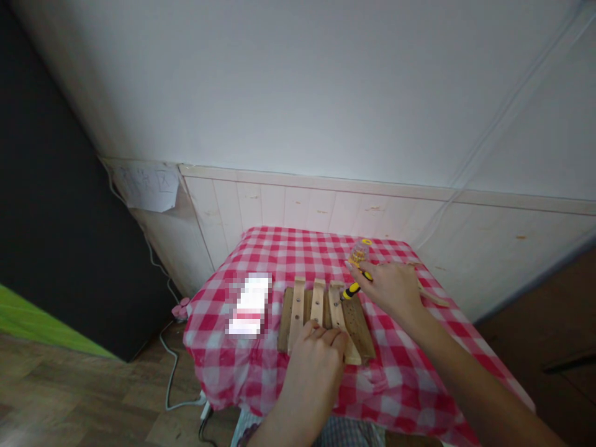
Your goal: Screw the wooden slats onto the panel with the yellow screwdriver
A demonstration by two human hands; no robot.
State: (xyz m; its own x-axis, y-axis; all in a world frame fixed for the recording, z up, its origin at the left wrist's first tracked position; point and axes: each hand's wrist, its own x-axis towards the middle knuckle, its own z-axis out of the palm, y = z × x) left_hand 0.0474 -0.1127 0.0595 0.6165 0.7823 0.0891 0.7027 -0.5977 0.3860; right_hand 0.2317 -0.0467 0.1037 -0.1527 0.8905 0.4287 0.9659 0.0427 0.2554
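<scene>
My right hand [391, 287] is closed around a yellow-and-black screwdriver [352, 290]. Its tip points down and left to a screw near the upper end of the right pale wooden strip [335, 315]. That strip lies slanted on a darker wooden board [359, 326]. Beside it on the board are a middle strip [318, 302] and a left strip [298, 304], both with dark screw heads. My left hand [321, 354] presses over the lower part of the strips, fingers bent and gripping the wood; its fingertips are partly hidden.
A red-and-white checked cloth [218, 366] covers the table. Left of the board lies a blurred-out phone-shaped object [251, 304]. A clear jar of small yellowish pieces [359, 251] stands behind my right hand, and a curved wooden piece [435, 298] lies right. A panelled wall [298, 208] borders the back.
</scene>
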